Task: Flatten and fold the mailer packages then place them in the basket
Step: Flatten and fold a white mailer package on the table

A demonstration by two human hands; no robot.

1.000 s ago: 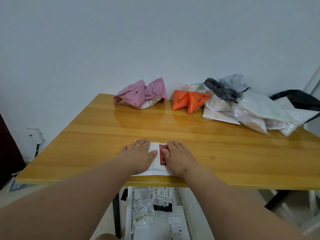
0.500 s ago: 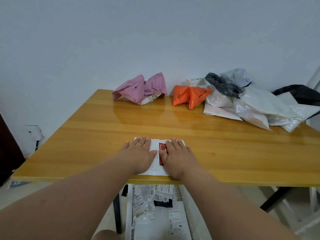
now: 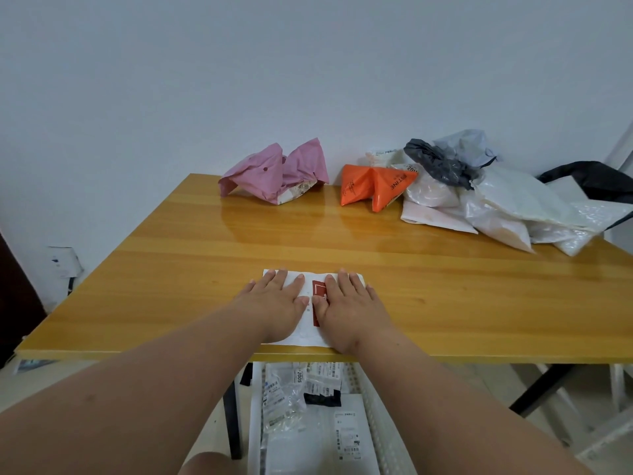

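Note:
A folded white mailer (image 3: 310,305) with a red printed patch lies flat near the front edge of the wooden table (image 3: 171,269). My left hand (image 3: 275,305) presses its left half with straight fingers. My right hand (image 3: 352,308) presses the right half the same way, thumbs almost meeting. Under the table edge stands a white basket (image 3: 380,423) holding several flattened mailers with labels. At the back of the table sit a crumpled pink mailer (image 3: 274,173), an orange mailer (image 3: 373,185) and a heap of white, grey and dark mailers (image 3: 496,204).
A white wall runs behind the table. Black table legs (image 3: 234,419) stand beside the basket. A black bag (image 3: 596,180) lies at the far right behind the heap. A wall socket (image 3: 63,260) is low on the left.
Both hands have slid a little forward across the white mailer while staying flat on it. The view has tilted slightly.

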